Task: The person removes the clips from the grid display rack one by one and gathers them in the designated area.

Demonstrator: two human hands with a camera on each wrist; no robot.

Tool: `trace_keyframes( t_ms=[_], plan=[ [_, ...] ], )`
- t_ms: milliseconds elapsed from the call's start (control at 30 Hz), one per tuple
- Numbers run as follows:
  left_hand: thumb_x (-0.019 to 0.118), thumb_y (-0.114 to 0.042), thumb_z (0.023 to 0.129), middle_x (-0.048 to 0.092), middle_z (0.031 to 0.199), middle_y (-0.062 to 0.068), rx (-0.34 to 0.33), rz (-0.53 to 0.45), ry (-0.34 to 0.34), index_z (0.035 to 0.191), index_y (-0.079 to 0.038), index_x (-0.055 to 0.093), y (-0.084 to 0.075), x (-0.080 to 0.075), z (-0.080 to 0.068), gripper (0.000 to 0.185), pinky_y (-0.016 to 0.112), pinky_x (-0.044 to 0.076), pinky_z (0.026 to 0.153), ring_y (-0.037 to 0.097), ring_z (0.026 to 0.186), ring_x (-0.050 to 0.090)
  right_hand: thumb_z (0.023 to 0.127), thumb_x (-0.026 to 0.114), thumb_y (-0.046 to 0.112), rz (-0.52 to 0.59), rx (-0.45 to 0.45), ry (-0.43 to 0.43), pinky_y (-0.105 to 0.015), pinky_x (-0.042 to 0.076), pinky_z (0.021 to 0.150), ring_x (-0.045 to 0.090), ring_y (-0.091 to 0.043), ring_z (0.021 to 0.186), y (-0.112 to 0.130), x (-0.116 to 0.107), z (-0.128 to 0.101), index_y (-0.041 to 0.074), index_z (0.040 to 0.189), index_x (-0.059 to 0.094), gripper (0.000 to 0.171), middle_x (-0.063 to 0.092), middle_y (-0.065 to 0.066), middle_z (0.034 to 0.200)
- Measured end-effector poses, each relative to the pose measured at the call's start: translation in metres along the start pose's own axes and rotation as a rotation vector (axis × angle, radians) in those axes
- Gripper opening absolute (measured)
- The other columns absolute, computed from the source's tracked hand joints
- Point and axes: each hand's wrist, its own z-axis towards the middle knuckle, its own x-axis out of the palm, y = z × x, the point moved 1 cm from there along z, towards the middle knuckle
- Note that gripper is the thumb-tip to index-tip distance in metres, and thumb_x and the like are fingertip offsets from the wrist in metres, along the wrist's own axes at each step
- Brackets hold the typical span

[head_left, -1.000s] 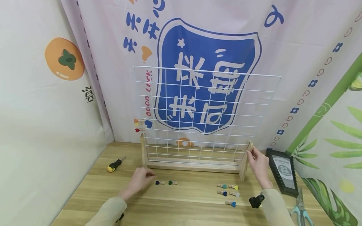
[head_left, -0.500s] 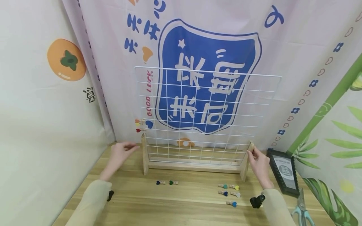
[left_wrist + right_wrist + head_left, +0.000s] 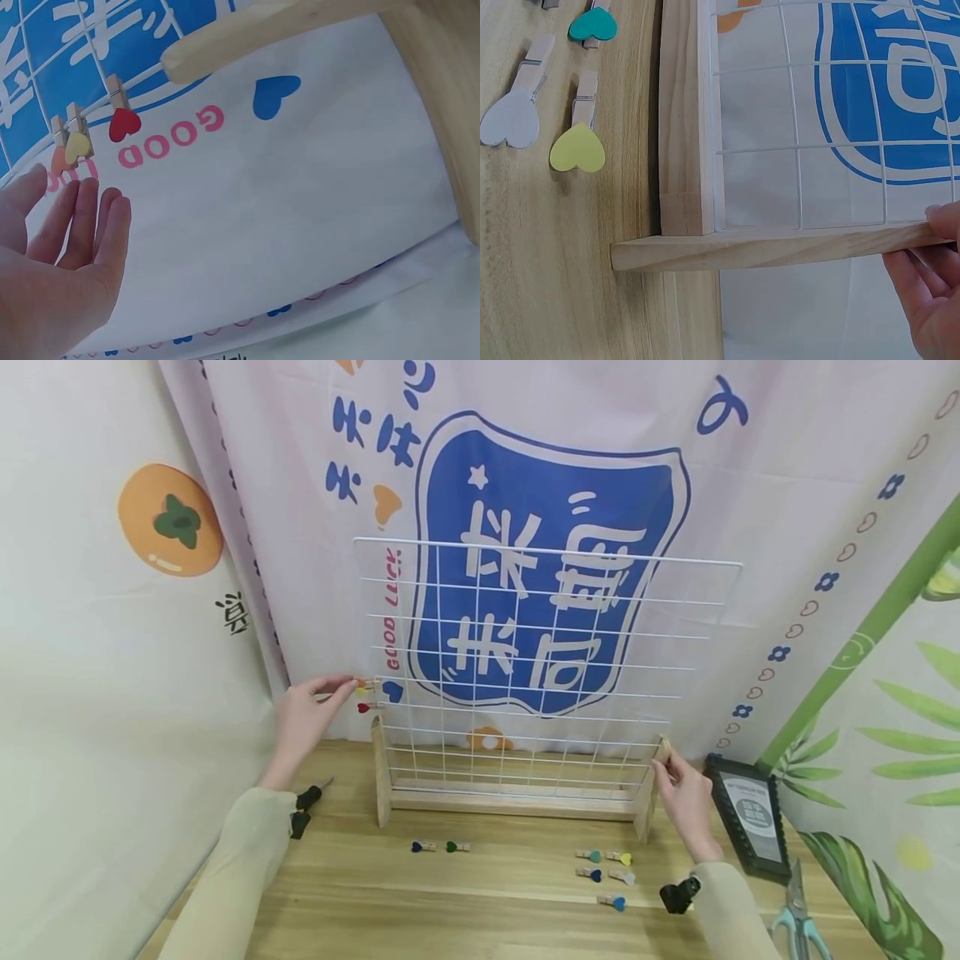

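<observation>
A white wire grid point(image 3: 517, 643) stands upright in a wooden stand point(image 3: 517, 804). My left hand point(image 3: 306, 714) reaches to the grid's left edge, where heart-topped mini clothespins hang. In the left wrist view its thumb and slightly bent fingers lie apart, just below the orange-heart clothespin point(image 3: 60, 154); whether they touch it is unclear. Beside that hang a yellow-heart clothespin point(image 3: 77, 142) and a red-heart clothespin point(image 3: 124, 120). At the stand's right upright point(image 3: 780, 249), my right hand point(image 3: 686, 797) pinches the wood between thumb and fingers near its top.
Navy point(image 3: 422, 847) and green point(image 3: 457, 847) heart clothespins lie on the wooden table point(image 3: 450, 918) before the stand. Several more, including a yellow one point(image 3: 621, 858), lie front right. A screwdriver point(image 3: 309, 797) lies left; a black tray point(image 3: 750, 814) and scissors point(image 3: 798, 918) lie right.
My left hand has moved from the table in front of the stand, left and then up, to the clothespins on the grid's left edge. My right hand has stayed on the upright.
</observation>
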Motion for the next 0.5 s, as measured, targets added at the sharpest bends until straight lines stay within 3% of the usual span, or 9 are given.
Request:
trace_keyframes(
  t_ms=[267, 500],
  plan=[
    [0.064, -0.03, 0.097, 0.074, 0.112, 0.018, 0.049, 0.044, 0.043, 0.115, -0.005, 0.072, -0.0034, 0.0024, 0.0078, 0.032, 0.004, 0.048, 0.07, 0.034, 0.103, 0.072, 0.096, 0.062, 0.006, 0.004, -0.011, -0.006, -0.051, 0.057, 0.08, 0.07, -0.045, 0.1, -0.0009, 0.0009, 0.0, -0.008, 0.124, 0.063, 0.031, 0.069, -0.032, 0.113],
    [0.064, -0.028, 0.097, 0.075, 0.108, 0.018, 0.068, 0.071, 0.034, 0.111, -0.004, 0.073, -0.0037, 0.0042, 0.0091, 0.029, 0.042, 0.061, 0.08, 0.035, 0.098, 0.073, 0.096, 0.062, 0.005, 0.006, -0.035, -0.023, -0.052, 0.057, 0.079, 0.071, -0.046, 0.098, -0.0018, 0.0007, -0.0001, -0.008, 0.12, 0.065, 0.028, 0.07, -0.032, 0.109]
  ],
)
